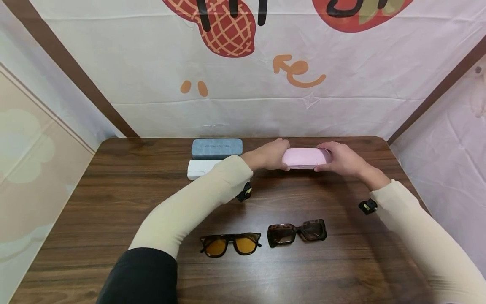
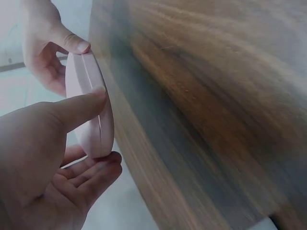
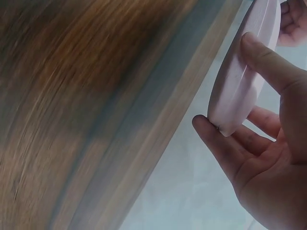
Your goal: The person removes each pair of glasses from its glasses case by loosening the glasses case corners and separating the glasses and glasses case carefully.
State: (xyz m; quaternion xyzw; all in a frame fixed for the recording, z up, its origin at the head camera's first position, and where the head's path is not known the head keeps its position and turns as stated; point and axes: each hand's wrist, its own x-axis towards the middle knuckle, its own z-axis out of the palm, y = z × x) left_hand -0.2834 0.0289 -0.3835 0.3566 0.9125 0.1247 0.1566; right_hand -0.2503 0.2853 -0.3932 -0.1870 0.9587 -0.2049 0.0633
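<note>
A pink glasses case (image 1: 306, 157) is held between both hands near the table's far edge, its lid closed with a seam along the side. My left hand (image 1: 270, 154) grips its left end, thumb on the near side and fingers behind. At the other end my right hand (image 1: 342, 159) grips it the same way. In the left wrist view the left thumb presses along the seam of the case (image 2: 91, 110). The right wrist view shows the right thumb on the side of the case (image 3: 240, 81) and fingertips at its end.
Left of the hands lie a blue glasses case (image 1: 217, 148) and a white case (image 1: 201, 169), partly behind the left sleeve. Nearer are sunglasses with amber lenses (image 1: 230, 244) and tortoiseshell sunglasses (image 1: 297, 232). A printed cloth (image 1: 243, 114) hangs behind the wooden table (image 1: 125, 185).
</note>
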